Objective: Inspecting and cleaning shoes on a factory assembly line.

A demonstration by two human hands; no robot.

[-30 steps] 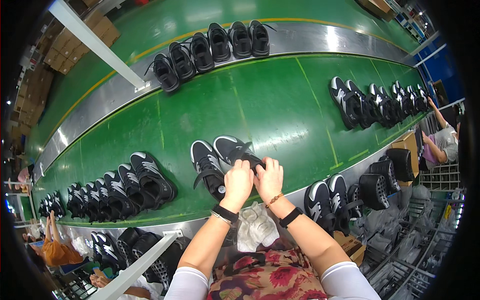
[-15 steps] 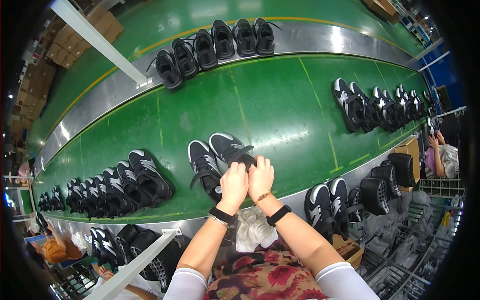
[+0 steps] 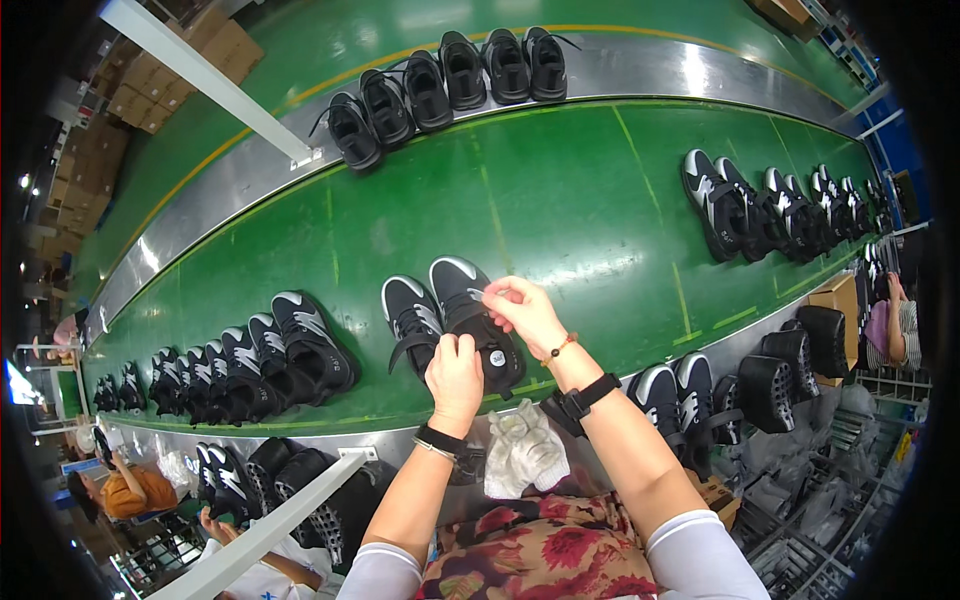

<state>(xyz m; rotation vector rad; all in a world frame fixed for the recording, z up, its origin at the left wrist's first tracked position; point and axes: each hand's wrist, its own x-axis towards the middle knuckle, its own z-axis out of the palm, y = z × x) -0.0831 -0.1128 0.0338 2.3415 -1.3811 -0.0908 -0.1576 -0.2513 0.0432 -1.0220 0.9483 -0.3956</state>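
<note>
From my remote seat I look down on a pair of black shoes with silver toes, the left shoe and the right shoe, standing side by side near the close edge of a green surface, toes pointing away from me. My left grip is at the collar of the right shoe, its fingers curled, and I cannot tell from here how much of the shoe's edge they hold. My right grip is narrow, thumb and fingertips drawn close together over the lacing of that same shoe, though I cannot tell whether anything is pinched between them. A round white sticker shows inside the right shoe, and a black strap lies across the left one. Below my wrists I see a crumpled white cloth. To my left on the surface I have a row of similar shoes, and toward the right end another row of shoes. On the far metal border I count six black shoes, while on the near border, right of my forearm, I find a second pair beside some curved black pieces
</note>
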